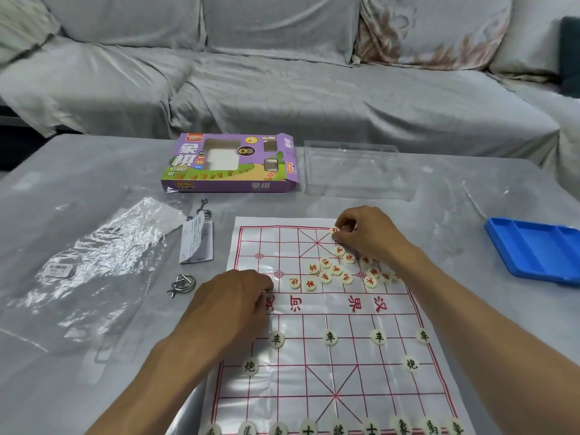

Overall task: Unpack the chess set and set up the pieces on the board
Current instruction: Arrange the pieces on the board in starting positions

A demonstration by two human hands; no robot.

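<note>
While left hand (238, 296) steadies board (329, 356), its length runs away.

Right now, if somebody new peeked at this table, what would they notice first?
Probably the white chess board with red lines in the middle of the table, and the jumbled heap of red-lettered pieces on its far half. The right hand pinches one piece at the far edge, while the left hand rests on the board's left side. Behind them lies a bright purple box, and a blue tray sits far right.
</note>
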